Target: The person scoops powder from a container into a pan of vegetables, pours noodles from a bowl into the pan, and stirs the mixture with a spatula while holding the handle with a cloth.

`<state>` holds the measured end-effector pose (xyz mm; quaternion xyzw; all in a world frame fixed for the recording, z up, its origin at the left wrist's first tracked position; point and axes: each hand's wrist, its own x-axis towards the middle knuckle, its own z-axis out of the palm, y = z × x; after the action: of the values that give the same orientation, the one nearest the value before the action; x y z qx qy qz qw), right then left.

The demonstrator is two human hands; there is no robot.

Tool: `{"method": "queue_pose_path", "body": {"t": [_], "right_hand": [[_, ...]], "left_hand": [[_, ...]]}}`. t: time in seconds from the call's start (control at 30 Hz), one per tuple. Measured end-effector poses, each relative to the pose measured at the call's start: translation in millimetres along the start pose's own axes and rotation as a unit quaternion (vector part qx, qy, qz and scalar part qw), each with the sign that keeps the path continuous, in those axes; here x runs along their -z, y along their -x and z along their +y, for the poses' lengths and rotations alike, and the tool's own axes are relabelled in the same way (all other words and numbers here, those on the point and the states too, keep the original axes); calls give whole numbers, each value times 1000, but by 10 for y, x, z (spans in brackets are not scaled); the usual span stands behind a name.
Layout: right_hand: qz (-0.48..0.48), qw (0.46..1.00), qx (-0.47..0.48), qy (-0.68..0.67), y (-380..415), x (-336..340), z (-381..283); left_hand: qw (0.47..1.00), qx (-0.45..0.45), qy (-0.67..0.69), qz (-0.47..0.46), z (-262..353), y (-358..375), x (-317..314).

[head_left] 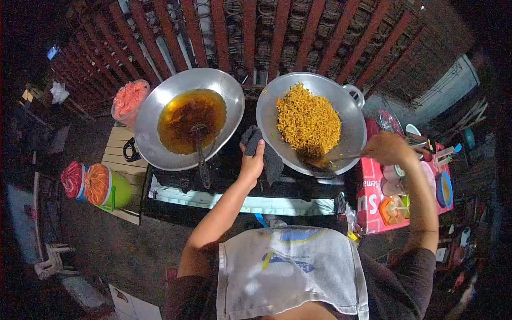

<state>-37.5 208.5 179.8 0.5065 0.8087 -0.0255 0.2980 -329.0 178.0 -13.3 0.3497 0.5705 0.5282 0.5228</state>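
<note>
Curly fried noodles (308, 118) are heaped in the right-hand metal wok (349, 114). My right hand (392, 149) is closed round the handle of a spatula (344, 157), whose blurred head is at the near edge of the noodles. At the wok's left side, my left hand (253, 163) grips a dark cloth (273, 164) close to the rim; the cloth hides whether it holds the wok's handle. To the left, a second wok (226, 98) holds brown oil (194, 120), with a slotted ladle (202, 168) resting in it.
Both woks sit on a black stove (178, 184). A tub of pink crackers (130, 101) stands far left, above a green cloth-topped container (120, 189) on a slatted table (114, 149). Right, a pink-covered table (370, 210) bears bowls and utensils. A wooden slat fence (277, 37) rises behind.
</note>
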Motion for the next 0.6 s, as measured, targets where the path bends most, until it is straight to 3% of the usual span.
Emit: {"method": "queue_pose_path", "body": {"t": [0.07, 0.13, 0.17, 0.23, 0.33, 0.5, 0.6], "right_hand": [[107, 988, 13, -113, -289, -373, -166], [128, 980, -71, -138, -683, -755, -429], [186, 963, -95, -171, -800, -921, -496], [226, 942, -131, -213, -913, -1066, -481], [267, 923, -74, -268, -904, -1122, -212], [306, 878, 22, -367, -714, -1022, 313], [194, 853, -4, -485, -578, -844, 611]], "left_hand": [[1000, 11, 10, 11, 25, 5, -27], [999, 9, -9, 32, 13, 2, -32], [999, 9, -8, 35, -10, -12, -33], [999, -43, 13, 23, -77, -53, -33], [999, -30, 25, 34, -116, -66, -36], [998, -50, 23, 33, -101, -64, -56], [998, -43, 26, 41, -129, -80, -56]]}}
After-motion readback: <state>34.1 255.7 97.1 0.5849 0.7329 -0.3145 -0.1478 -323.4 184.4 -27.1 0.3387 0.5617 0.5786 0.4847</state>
